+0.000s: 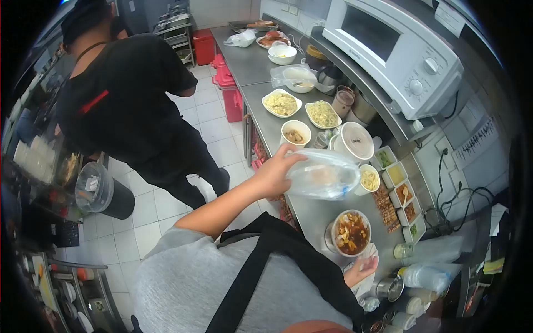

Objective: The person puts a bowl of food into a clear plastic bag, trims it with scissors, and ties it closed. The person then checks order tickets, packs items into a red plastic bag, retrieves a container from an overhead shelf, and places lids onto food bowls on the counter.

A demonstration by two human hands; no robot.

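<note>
My left hand (276, 171) pinching clear thin plastic bag (325, 176) near frame centre, my right hand (361, 270) loosely open at lower right, near round white bowl (331, 237) of brown saucy food.

Black microwave window (371, 28), white dials (423, 75); red stripe (94, 102) on black shirt (125, 83)

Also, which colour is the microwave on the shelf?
The microwave is white, with a dark door window; the head view shows it.
</note>
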